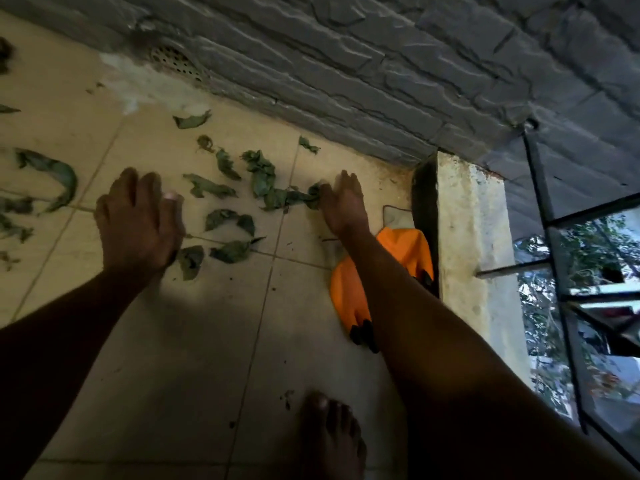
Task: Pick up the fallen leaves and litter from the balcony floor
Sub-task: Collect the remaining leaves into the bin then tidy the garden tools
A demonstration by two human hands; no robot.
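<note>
Down on the tiled balcony floor point(194, 341), the left hand point(138, 220) at nine o'clock and the right hand point(343, 202) at three flank the dried leaves point(263, 174), both flat-fingered and holding nothing, apparently to rake them together.

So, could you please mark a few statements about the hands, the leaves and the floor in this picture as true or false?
1. The leaves on the floor are green. True.
2. The left hand grips a bunch of leaves. False: it is open, fingers spread, holding nothing.
3. The right hand touches leaves with its fingers. True.
4. The drain grate sits in the middle of the floor. False: it is at the foot of the brick wall.
5. The foot wears a shoe. False: it is bare.
6. An orange plastic object lies by the right forearm. True.
</note>
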